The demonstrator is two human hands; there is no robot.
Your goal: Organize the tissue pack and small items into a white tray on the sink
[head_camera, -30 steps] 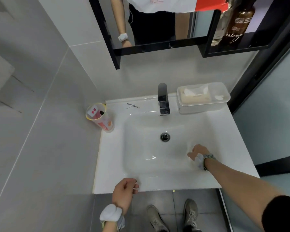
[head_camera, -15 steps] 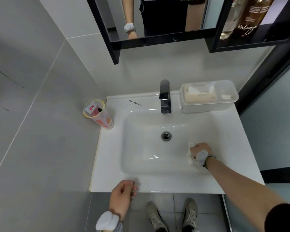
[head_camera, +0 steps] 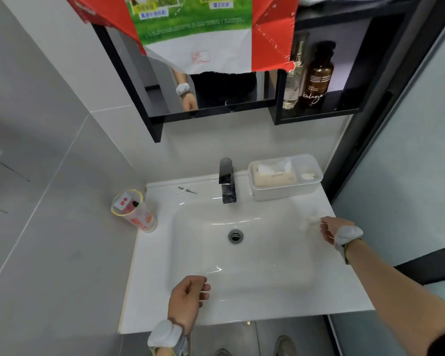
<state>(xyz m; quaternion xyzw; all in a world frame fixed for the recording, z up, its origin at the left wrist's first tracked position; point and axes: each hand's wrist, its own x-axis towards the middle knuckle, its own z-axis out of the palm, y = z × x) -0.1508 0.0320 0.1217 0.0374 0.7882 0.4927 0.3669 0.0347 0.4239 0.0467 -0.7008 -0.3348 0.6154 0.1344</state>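
Head view: right hand [head_camera: 332,228] pinches white wad [head_camera: 312,222] over sink's [head_camera: 344,291] right edge, before tray [head_camera: 285,192]; left hand [head_camera: 188,299] loosely curled, holding nothing.

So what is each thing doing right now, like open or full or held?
white tray: upright on the sink, open-topped, tissue pack inside.
tissue pack: in the tray's left part, a tissue sticking up.
faucet: no water running.
cup: tilted against the wall.
right hand: holds small white items; blurry.
left hand: loosely curled, apparently empty.
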